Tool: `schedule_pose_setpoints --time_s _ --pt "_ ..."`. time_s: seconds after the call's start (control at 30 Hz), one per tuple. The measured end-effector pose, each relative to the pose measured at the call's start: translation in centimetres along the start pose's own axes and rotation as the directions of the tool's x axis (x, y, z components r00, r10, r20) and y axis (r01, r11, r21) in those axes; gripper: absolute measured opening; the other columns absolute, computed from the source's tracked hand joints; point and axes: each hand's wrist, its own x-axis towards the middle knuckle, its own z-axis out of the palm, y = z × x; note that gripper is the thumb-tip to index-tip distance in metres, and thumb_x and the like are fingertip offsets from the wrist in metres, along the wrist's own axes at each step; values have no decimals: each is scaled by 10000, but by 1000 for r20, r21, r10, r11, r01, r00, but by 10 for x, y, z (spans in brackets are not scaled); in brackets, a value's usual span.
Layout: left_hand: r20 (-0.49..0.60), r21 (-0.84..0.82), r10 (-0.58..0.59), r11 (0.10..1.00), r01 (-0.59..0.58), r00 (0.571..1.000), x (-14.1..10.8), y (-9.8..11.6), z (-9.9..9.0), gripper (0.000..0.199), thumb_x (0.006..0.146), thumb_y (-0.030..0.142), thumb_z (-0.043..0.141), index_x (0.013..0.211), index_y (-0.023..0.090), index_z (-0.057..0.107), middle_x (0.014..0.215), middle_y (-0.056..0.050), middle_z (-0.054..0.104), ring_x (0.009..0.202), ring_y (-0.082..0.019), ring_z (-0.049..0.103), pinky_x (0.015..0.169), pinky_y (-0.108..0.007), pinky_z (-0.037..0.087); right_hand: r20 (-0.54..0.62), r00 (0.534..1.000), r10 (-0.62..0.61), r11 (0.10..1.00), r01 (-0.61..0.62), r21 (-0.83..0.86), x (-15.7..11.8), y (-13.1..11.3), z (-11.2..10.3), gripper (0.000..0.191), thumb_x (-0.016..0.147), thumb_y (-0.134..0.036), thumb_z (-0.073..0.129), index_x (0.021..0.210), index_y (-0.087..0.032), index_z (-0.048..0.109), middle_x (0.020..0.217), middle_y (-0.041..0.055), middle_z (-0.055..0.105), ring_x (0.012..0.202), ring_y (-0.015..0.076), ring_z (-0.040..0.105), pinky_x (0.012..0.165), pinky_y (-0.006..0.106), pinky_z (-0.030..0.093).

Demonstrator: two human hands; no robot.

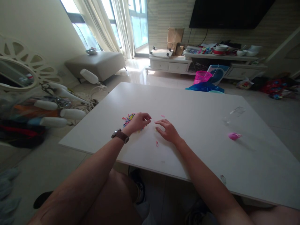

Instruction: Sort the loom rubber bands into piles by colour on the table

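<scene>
- Your left hand (138,121) partly hides the clip pile (128,120) to its left; its grip I cannot tell.
- Your right hand (170,132), fingers apart, is nearer the red clip (157,144), which lies lengthwise toward you.

From the person's head, the lone camera looks forward and down over the left hand (139,121), right hand (169,132) and nearby worktop (199,107) toward the far wall (161,15).

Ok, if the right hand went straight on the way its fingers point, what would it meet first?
Most likely the left hand: its fingertips lie just ahead of the right hand, across a narrow gap, though depth is unclear.
</scene>
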Motion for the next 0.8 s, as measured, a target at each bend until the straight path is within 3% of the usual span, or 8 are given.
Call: schedule_pose_setpoints --time_s 0.13,0.33,0.5,0.63,0.73,0.8 --pt "-118 38 -64 997 69 991 2 -4 -10 231 752 274 639 900 148 764 825 -62 748 704 -162 636 661 -252 475 -108 981 162 971 -178 -159 4 21 -2 352 942 -273 519 1266 -217 642 1307 83 652 1210 267 551 1056 437 432" --pt "-208 60 -237 965 254 949 0 -12 -23 208 712 249 644 841 157 777 814 -69 757 750 -183 652 688 -259 479 -86 957 278 912 -291 -288 8 37 3 428 941 -285 518 1364 -250 576 1314 90 636 1195 289 530 997 444 428" --pt "-171 86 -299 944 317 939 -4 -19 -27 159 651 221 678 762 174 782 798 -61 759 755 -192 658 651 -251 468 -70 956 284 905 -291 -311 8 40 7 451 931 -284 535 1382 -278 553 1317 87 629 1208 290 516 988 450 413" --pt "-98 88 -357 927 366 929 -4 -27 -24 147 600 201 716 729 185 785 714 -39 735 670 -184 642 602 -254 466 -98 955 281 909 -297 -291 7 43 7 326 924 -287 542 1230 -243 643 1279 100 633 1175 285 533 965 432 432" --pt "-15 95 -330 939 330 944 -2 -34 -19 154 591 196 722 727 190 793 658 -28 712 608 -169 618 565 -252 456 -132 947 293 908 -319 -271 6 44 7 276 915 -289 549 1159 -230 663 1247 102 633 1140 281 548 944 420 446" --pt "-21 121 -293 948 294 956 0 -38 -15 125 582 186 721 689 196 785 631 -23 699 600 -164 610 556 -250 445 -144 944 296 910 -324 -258 5 44 7 261 914 -298 547 1137 -231 667 1227 100 634 1129 280 550 934 417 452"
